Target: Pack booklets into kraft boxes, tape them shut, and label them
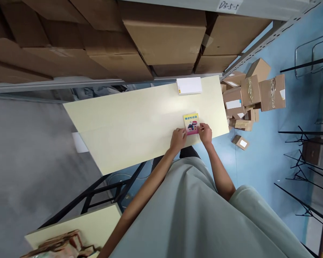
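A small children's book (191,123) with a yellow and pink cover and Chinese lettering lies face up near the front edge of the long cream table (129,129). My left hand (178,139) has its fingers closed at the lower left corner of the book. At the lower right edge, the fingers of my right hand (205,134) pinch it from the other side. The underside of the book is hidden. Beyond it, by the table's back edge, rests a white box (189,86).
Cardboard boxes (167,43) fill the shelf above the table's back edge. More cartons (249,89) are piled on the blue floor to the right. At lower left is another table (97,224) bearing brown packages, with black metal legs (118,188) beside it.
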`<state>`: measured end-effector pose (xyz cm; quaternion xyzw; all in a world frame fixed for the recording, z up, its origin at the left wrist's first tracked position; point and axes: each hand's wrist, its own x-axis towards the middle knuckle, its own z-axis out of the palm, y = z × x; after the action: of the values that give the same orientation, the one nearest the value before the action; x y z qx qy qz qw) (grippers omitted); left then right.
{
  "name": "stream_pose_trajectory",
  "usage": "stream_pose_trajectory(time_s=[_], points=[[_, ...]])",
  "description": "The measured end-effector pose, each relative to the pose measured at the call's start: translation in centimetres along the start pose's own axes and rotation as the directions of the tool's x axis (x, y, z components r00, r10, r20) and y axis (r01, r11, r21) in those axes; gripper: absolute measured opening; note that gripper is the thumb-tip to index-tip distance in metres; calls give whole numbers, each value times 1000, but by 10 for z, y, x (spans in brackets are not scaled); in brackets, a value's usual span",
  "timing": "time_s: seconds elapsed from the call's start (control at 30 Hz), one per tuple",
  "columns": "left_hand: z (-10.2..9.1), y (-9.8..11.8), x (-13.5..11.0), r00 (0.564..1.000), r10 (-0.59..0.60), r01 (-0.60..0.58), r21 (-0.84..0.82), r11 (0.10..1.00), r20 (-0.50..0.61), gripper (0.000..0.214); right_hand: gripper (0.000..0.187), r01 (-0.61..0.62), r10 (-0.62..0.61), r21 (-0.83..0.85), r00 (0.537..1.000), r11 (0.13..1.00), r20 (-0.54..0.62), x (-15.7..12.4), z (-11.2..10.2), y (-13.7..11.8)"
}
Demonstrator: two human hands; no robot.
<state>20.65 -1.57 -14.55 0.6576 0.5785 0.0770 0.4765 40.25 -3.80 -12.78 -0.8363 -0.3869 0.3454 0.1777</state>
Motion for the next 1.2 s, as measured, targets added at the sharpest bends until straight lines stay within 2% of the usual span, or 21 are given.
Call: stream_pose_trajectory(time_s=[0.13,0.27,0.47,0.63,0.8,0.93,1.07,1.2], points=[[6,2,-3,997,-7,7,2,1000,-70,32,31,-19,14,-83,998,996,-60,3,-6,2],[8,2,-11,987,-8,15,44,999,-160,39,28,-106,108,-80,994,991,26,6,-7,-5],[11,1,-18,990,38,-30,56,998,-138,42,27,-122,129,-93,989,988,73,12,-10,-13],[13,-2,-15,993,32,-26,52,998,-116,39,26,-112,113,-31,993,993,46,17,-4,-14],[15,0,-14,997,29,-24,68,997,-76,39,23,-161,161,33,987,986,23,23,5,-19],[15,3,-17,997,50,-46,79,996,-52,42,19,-111,111,81,994,991,-1,24,2,-24],[16,4,-22,998,46,-43,71,997,-38,49,31,-107,104,113,994,988,28,20,-8,-28],[15,7,-28,998,43,-44,-1,999,-49,52,22,46,-48,54,998,998,45,8,-20,-35]])
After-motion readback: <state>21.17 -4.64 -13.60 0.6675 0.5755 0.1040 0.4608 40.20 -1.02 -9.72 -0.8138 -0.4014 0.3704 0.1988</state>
